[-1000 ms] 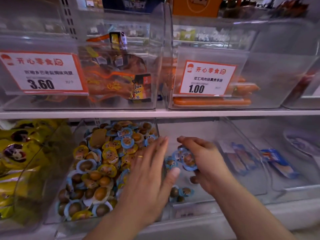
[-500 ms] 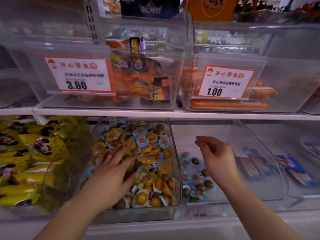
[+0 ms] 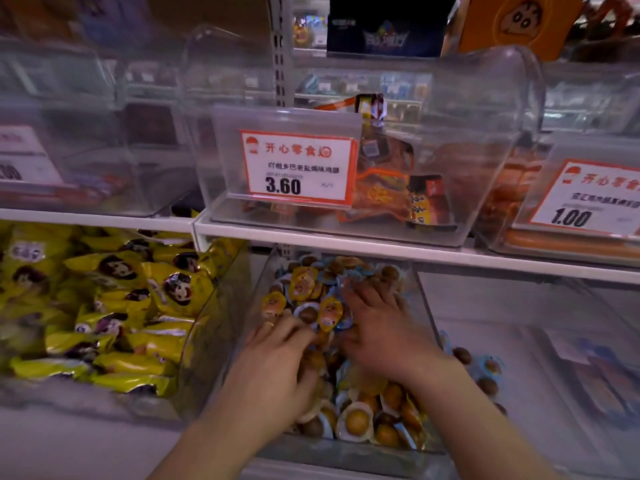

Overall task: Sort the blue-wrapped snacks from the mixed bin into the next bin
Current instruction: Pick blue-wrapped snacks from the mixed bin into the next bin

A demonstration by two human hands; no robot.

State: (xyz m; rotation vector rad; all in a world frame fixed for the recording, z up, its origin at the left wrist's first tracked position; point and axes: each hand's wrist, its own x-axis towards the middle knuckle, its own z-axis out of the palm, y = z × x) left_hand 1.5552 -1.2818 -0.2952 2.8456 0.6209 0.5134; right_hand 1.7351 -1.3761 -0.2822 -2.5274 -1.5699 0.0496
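- Both hands down in the mixed bin point(image 3: 424, 306), a clear plastic bin on the lower shelf, heaped with small round snack packs.
- Left hand point(image 3: 277, 362) palm down on the near-left part of the heap, fingers point(image 3: 294, 332) loosely curled into the packs; a ring on one finger; cannot tell whether anything is actually gripped.
- Right hand point(image 3: 381, 327) palm down farther back and to the right, fingers point(image 3: 360, 289) spread wide across the top of the heap, touching the packs, nothing visibly pinched.
- Blue-wrapped snacks point(image 3: 341, 322) scattered through the heap among yellow-wrapped snacks point(image 3: 303, 282), several showing blue rims between the two hands and at the back of the bin.
- More round packs, white-rimmed with brown or amber centres point(image 3: 356, 420), lying at the front of the same bin, just below the wrists.
- Next bin point(image 3: 554, 358) immediately to the right, also clear plastic, with a few blue-rimmed packs point(image 3: 490, 365) on its floor near the shared wall.
- Flat blue packets point(image 3: 602, 372) blurred, farther right.
- Yellow snack bags point(image 3: 138, 306) with a cartoon face piled in the bin to the left.
- On the upper shelf point(image 3: 346, 240), a clear bin with orange-brown packaged snacks point(image 3: 384, 188) behind a price tag reading 3.60 point(image 3: 298, 168); a second price tag reading 1.00 point(image 3: 588, 199) at the right edge.
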